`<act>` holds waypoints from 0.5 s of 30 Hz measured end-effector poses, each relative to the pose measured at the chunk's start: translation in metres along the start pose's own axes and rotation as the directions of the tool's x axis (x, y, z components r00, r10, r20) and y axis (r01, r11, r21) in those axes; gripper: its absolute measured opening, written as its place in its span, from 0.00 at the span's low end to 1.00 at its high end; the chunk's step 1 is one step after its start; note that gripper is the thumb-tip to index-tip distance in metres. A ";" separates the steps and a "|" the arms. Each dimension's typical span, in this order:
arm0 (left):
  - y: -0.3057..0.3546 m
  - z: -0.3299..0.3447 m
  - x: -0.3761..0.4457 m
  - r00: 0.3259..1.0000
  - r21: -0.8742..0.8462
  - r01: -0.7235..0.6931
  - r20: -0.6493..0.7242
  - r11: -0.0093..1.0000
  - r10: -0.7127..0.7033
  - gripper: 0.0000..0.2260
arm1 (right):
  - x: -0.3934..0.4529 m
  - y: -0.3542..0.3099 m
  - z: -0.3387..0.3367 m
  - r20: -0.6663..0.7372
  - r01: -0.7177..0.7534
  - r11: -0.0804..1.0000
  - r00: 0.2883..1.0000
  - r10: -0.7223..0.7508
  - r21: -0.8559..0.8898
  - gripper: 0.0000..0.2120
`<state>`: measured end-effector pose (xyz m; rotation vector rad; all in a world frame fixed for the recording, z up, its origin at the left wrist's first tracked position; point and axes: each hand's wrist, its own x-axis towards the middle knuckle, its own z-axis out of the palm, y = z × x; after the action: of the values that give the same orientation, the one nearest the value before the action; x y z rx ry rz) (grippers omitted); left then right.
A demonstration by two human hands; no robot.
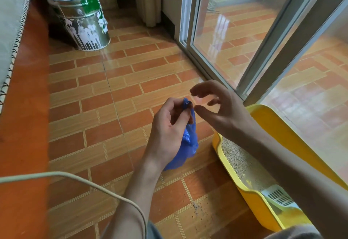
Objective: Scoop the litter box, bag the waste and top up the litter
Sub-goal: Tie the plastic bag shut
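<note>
Looping across the lower left of the view, closest to the lens, a pale grey cable [79, 179] arcs over the orange and tan brick-pattern tiled floor [105, 91]. Above that floor, near the middle of the view, hangs a small blue plastic bag [189, 142], its twisted neck pinched between the curled fingers and thumb of the person's left hand [169, 123], with the bulging bottom of the bag dropping behind the left wrist. Just beside the bag's top, the right hand [216, 106] hovers with its fingers loosely spread and bent, gripping nothing; whether a fingertip touches the plastic cannot be told. Under the right forearm, a yellow plastic litter box [263, 206] sits on the tiles along the white-framed sliding glass door [243, 37], holding pale grainy litter [239, 159]. At the near end of the box lies a white slotted plastic scoop [278, 197]. Dark crumbs [197, 208] are scattered on the tiles just left of the box. Well apart, at the far left corner, stands a paint-streaked metal bucket with a green label [81, 16], next to a low orange ledge [24, 95].
</note>
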<state>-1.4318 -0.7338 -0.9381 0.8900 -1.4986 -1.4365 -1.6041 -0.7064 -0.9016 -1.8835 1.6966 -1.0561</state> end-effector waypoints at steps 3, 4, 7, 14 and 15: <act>0.004 0.005 -0.001 0.999 0.056 -0.033 -0.013 0.998 0.034 0.05 | 0.003 0.003 0.010 0.158 0.017 1.000 0.987 -0.017 0.002 0.20; 0.005 0.005 0.000 0.999 0.086 -0.046 -0.022 0.995 0.048 0.06 | 0.004 0.004 0.015 0.170 0.033 0.999 0.985 -0.031 -0.010 0.19; 0.007 0.001 0.001 0.997 0.178 -0.050 -0.045 0.983 0.059 0.06 | 0.011 0.008 0.028 0.110 0.040 0.999 0.993 -0.038 -0.017 0.10; 0.027 -0.018 -0.003 0.990 0.395 0.066 -0.138 0.916 -0.012 0.07 | 0.016 0.006 0.036 0.097 -0.025 1.000 0.995 0.024 0.013 0.06; 0.033 -0.020 -0.004 0.987 0.421 0.088 -0.157 0.903 -0.023 0.07 | 0.017 0.002 0.034 0.103 -0.042 0.999 0.994 0.039 0.031 0.06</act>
<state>-1.4095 -0.7354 -0.9065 1.2842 -1.7150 -1.0642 -1.5805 -0.7295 -0.9203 -1.8423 1.6429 -0.9489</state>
